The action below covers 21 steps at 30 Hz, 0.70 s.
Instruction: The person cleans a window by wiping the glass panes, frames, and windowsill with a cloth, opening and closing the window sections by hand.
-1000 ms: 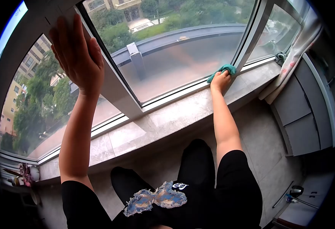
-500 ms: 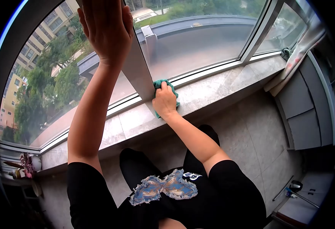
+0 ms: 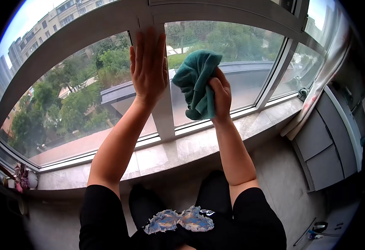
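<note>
My left hand [image 3: 149,75] lies flat with its fingers stretched upward against the window frame's upright post [image 3: 164,112]. Nothing is held in it. To its right, my right hand [image 3: 221,95] grips a crumpled green cloth [image 3: 197,85], which hangs up in front of the right window pane [image 3: 245,83]. The cloth covers part of the fingers. Whether it touches the glass I cannot tell. Below both hands runs the marble windowsill [image 3: 182,152].
A potted plant [image 3: 21,177] stands at the sill's far left end. At the right are a curtain [image 3: 315,98], a dark bundled cloth [image 3: 302,93] on the sill, and a grey cabinet [image 3: 320,146]. Trees [image 3: 63,104] and buildings show outside.
My right hand has lifted the green cloth from the sill at the post's foot up before the right pane. My left hand stays flat on the post, and the view has tilted upward.
</note>
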Each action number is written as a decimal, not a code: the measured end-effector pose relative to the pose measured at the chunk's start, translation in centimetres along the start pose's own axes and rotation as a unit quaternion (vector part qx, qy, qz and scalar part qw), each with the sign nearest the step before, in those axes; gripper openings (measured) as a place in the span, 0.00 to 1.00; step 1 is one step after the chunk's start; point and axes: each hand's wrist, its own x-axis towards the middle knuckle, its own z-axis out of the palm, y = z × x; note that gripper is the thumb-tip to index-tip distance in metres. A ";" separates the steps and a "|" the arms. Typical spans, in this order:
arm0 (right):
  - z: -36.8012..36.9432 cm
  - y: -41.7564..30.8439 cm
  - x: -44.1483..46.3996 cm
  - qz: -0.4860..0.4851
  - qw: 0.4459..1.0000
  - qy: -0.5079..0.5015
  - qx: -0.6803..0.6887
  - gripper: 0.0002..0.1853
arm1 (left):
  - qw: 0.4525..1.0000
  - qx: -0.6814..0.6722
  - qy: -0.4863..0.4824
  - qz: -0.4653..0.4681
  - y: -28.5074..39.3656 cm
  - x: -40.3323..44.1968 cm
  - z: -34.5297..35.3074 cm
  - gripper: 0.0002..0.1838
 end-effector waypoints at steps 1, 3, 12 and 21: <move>1.5 -2.2 0.6 -0.101 0.992 0.028 -0.067 0.17 | 0.999 -0.031 0.007 0.000 -0.1 0.1 0.0 0.27; 1.3 -3.9 2.7 -0.270 0.942 0.003 -0.200 0.20 | 0.999 -0.041 0.004 -0.002 0.1 0.5 -0.5 0.26; 2.2 9.1 7.0 -0.430 0.704 0.031 -0.564 0.25 | 0.991 -0.120 0.058 -0.011 -0.5 0.5 -0.5 0.22; -3.4 2.5 11.4 -0.493 0.599 0.030 -0.630 0.30 | 0.999 0.038 -0.003 0.028 0.6 0.7 -0.8 0.24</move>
